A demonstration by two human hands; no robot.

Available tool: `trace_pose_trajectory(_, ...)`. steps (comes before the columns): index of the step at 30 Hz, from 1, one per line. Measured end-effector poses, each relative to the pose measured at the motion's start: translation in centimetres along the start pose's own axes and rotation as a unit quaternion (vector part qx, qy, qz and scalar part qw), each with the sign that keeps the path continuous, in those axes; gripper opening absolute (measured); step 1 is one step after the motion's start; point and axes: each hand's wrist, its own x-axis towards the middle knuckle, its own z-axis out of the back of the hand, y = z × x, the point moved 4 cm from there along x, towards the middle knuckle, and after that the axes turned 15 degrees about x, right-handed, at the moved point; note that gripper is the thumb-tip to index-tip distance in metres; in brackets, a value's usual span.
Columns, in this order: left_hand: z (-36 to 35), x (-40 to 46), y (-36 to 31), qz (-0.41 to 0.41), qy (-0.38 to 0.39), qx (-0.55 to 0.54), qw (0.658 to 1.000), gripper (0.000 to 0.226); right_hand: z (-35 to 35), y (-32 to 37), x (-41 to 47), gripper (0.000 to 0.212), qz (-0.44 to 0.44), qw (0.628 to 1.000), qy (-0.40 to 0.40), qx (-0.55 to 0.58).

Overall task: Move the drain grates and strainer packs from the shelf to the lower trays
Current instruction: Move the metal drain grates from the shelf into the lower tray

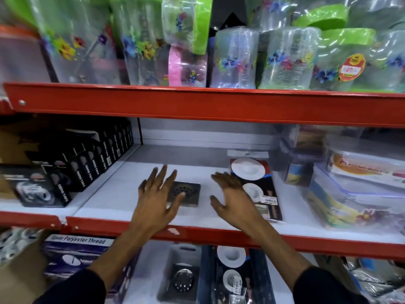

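Between our hands on the shelf (153, 172) lies one drain grate (189, 192), flat, partly under the left hand (158, 195) fingertips. Both hands are spread open, holding nothing; the right hand (232, 195) hovers beside the strainer pack (259, 189), maybe brushing it. Risk, as we judge it: the flat grate offers little edge, so a pinch may slip and skid it off the shelf lip. Lower trays (166, 279) below our wrists already hold a grate and a pack.
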Motion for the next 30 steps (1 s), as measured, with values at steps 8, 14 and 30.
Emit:
trace_pose_trajectory(8, -3.0, -1.3, 6.0, 0.032, 0.081, -0.007, 0.996, 0.07, -8.2, -1.9, 10.1, 0.09, -0.073, 0.959, 0.25, -0.111)
trace_pose_trajectory(14, -3.1, -1.1, 6.1, 0.044, 0.097, -0.046, 0.993, 0.072, -7.7, -2.1, 11.2, 0.08, -0.053, 0.959, 0.262, -0.094)
trace_pose_trajectory(30, -2.8, -1.4, 5.9, 0.075, 0.109, -0.048, 0.99, 0.071, -6.4, 5.3, -9.0, 0.098, 0.108, 0.978, 0.148, -0.099)
